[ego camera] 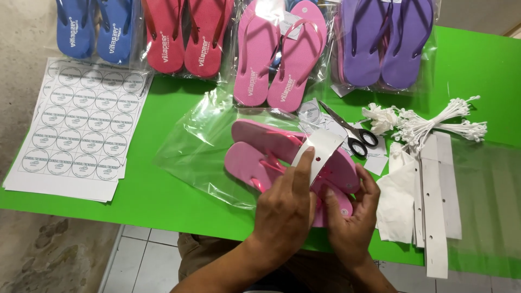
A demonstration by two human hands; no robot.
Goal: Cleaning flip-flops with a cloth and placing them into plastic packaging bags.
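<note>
1. Both hands at near edge of green table (163,201), over pink flip-flops (271,154).
2. Left hand (285,209): fingers curled, forefinger stretched up along white card strip (320,149), pressing it onto the pair. Holding strip.
3. Right hand (353,217): cupped around right end of the pair from the near side, thumb up by the sole edge. Holding the flip-flops.
4. Flip-flops lie stacked, on their sides, toes pointing left, on a clear plastic bag (201,141) spread flat at table centre.
5. Strip has punched holes, wraps across the pair near the straps.
6. Scissors (350,130), black handles, just beyond the pair, right of centre, lying on small paper labels (374,160).
7. Right of scissors: bundle of white loop ties (439,122).
8. Near right: stack of more white strips (434,201) with holes, partly on white crumpled paper (396,201).
9. Left side: sticker sheets (81,127), round labels in a grid, stacked.
10. Far edge, left to right: bagged flip-flops in blue (92,27), red (184,32), pink (279,54), purple (382,40).
11. Tile floor visible below near edge; person's brown shorts under the hands.
</note>
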